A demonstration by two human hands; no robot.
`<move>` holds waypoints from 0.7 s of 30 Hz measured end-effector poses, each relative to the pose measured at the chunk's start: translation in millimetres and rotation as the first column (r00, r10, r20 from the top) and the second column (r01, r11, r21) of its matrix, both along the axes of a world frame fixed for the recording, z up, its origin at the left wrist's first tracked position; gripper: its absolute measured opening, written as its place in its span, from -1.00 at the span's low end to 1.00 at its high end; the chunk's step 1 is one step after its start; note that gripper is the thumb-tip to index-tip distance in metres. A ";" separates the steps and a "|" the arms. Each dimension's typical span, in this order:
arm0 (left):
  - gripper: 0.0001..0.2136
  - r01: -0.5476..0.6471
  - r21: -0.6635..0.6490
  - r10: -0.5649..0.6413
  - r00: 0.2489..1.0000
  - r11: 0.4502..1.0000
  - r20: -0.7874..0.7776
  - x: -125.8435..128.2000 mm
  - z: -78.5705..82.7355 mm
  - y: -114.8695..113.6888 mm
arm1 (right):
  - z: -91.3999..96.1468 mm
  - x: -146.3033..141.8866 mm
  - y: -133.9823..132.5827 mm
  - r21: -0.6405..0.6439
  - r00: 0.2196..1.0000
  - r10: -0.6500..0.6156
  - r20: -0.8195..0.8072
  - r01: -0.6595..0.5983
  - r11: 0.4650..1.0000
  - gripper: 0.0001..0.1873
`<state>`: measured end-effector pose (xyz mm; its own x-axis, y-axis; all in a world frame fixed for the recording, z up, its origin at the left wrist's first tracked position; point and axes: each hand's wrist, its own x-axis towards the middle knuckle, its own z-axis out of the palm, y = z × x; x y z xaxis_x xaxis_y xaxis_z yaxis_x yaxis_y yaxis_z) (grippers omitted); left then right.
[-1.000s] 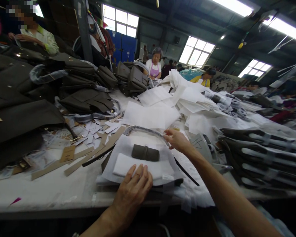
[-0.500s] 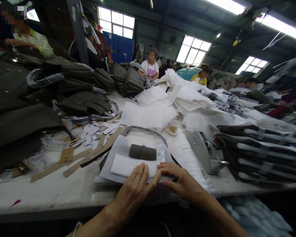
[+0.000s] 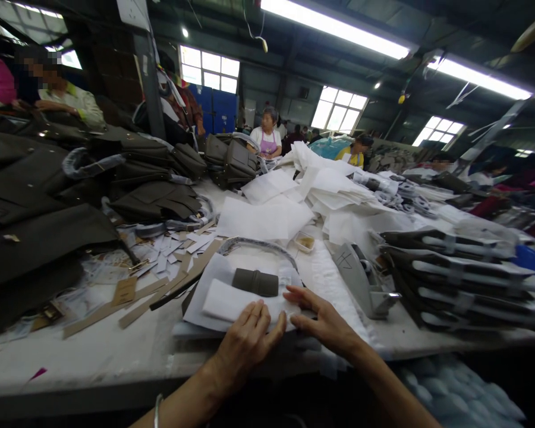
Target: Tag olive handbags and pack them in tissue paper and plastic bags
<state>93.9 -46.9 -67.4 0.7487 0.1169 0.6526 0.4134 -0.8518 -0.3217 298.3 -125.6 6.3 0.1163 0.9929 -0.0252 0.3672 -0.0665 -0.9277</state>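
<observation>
My left hand (image 3: 245,339) lies flat, fingers stretched, on a folded white sheet (image 3: 225,300) at the near table edge. My right hand (image 3: 323,318) rests beside it, fingers spread, on the same white wrapping paper (image 3: 205,279). Just beyond my fingertips a small dark grey rolled piece (image 3: 255,282) lies on the paper. A wrapped curved bag handle (image 3: 258,245) arcs behind it. Neither hand grips anything.
Dark bags (image 3: 35,238) are piled at the left, and flat dark bags with wrapped handles (image 3: 463,279) are stacked at the right. Loose white sheets (image 3: 330,184), cardboard strips (image 3: 160,285) and paper tags lie about. A tape dispenser (image 3: 363,285) stands right of my hand. Several people work across the table.
My right hand came back from the curved handle to the near edge of the paper, beside my left hand. The view tilted up a little.
</observation>
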 end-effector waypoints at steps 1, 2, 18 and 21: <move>-0.63 0.008 -0.018 -0.008 1.000 1.000 0.011 -1.8 0.6 0.6 | -1.1 2.1 -1.9 0.049 0.997 -0.073 -0.038 0.075 0.996 -0.41; -0.62 0.017 -0.038 -0.016 1.000 0.999 0.022 -3.8 1.3 1.4 | -2.5 5.3 -4.5 0.096 0.983 -0.168 -0.073 0.174 0.980 -0.47; -0.57 0.185 -0.165 -0.123 0.938 0.969 0.325 -53.8 44.4 25.5 | -62.9 60.8 38.2 -0.114 0.650 -0.451 -0.612 0.491 0.863 -0.59; -0.66 0.172 -0.138 -0.123 0.945 0.975 0.304 -56.3 42.5 30.8 | -54.3 50.1 69.2 -0.121 0.698 -0.288 -0.656 0.279 0.953 -0.49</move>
